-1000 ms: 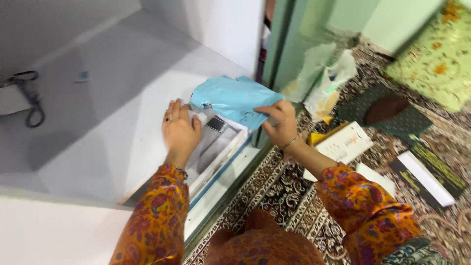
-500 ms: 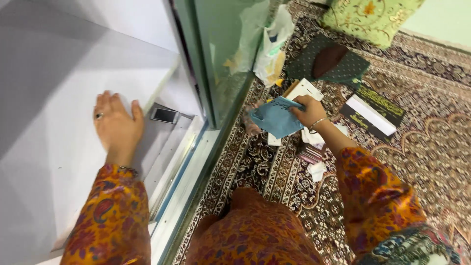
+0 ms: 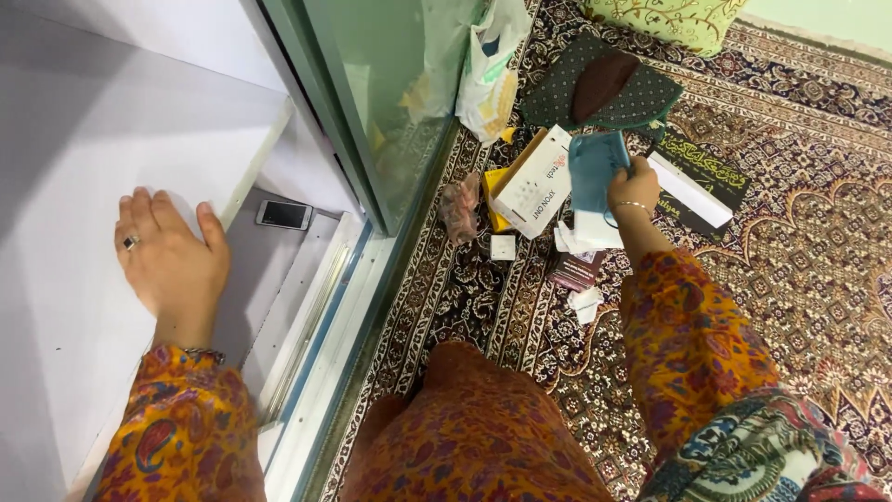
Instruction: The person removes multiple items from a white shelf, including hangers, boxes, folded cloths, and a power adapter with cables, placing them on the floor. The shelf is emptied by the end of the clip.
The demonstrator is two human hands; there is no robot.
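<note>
Your right hand point(image 3: 630, 184) has its grip closed on a blue plastic envelope point(image 3: 595, 167), holding it low over the patterned carpet point(image 3: 790, 251), just beside a white and yellow cardboard box point(image 3: 532, 183) and scattered papers point(image 3: 581, 232). Your left hand point(image 3: 167, 260) lies flat, fingers spread, gripping nothing, on a white cabinet shelf point(image 3: 111, 121). A small phone point(image 3: 283, 215) lies near it on the level below. A green glass door point(image 3: 372, 84) stands between shelf and carpet.
</note>
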